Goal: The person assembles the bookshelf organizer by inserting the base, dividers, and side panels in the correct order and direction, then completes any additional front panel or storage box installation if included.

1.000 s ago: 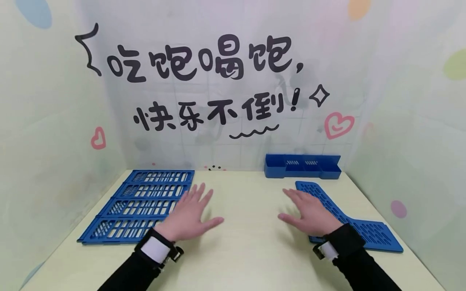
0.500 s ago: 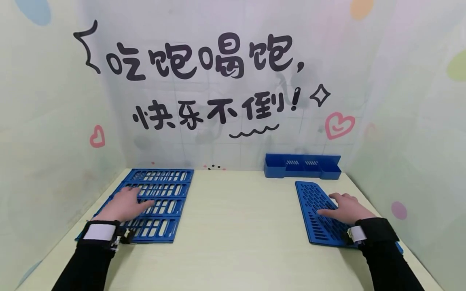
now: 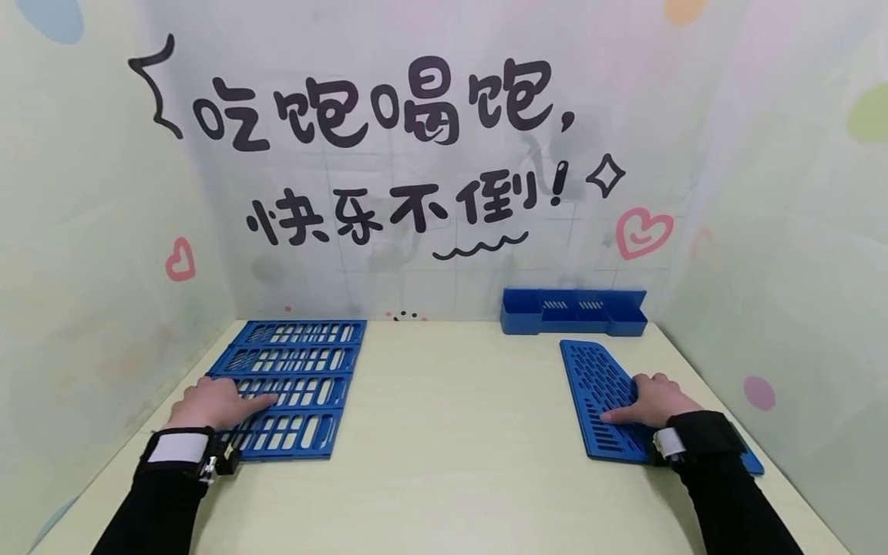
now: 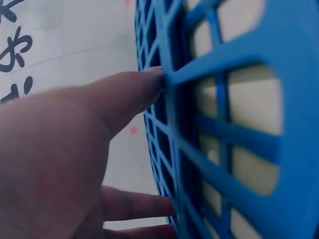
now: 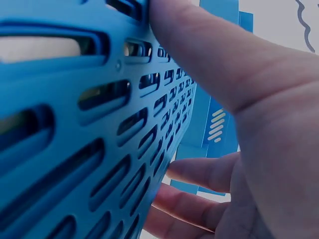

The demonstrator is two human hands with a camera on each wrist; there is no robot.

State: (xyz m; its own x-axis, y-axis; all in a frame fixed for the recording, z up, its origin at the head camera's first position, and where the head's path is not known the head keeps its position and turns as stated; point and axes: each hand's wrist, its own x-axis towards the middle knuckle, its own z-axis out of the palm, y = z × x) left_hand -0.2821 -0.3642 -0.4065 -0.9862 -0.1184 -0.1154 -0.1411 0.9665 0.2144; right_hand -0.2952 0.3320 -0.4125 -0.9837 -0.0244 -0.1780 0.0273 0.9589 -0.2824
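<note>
On the left of the table lies a blue slotted plastic panel (image 3: pixel 322 393), made of several joined sections with rectangular openings. My left hand (image 3: pixel 211 405) is at its left edge, thumb laid over the top face and fingers at the rim, partly hidden. In the left wrist view the thumb (image 4: pixel 132 92) presses on the lattice. At the right lies an angled blue panel (image 3: pixel 597 378) with small oval slots. My right hand (image 3: pixel 659 401) pinches its outer edge, the thumb (image 5: pixel 199 42) on the face and the fingers (image 5: pixel 204 172) reaching behind the rim.
A blue compartment box (image 3: pixel 572 312) stands at the back right against the printed backdrop (image 3: pixel 416 177). Fabric walls rise on the left and right sides. Pale tabletop (image 3: pixel 444 432) lies between the two panels.
Both hands have moved outward from above the table's middle, where their fingers were spread. The left went left and down to its panel's edge; the right went right to its panel's edge.
</note>
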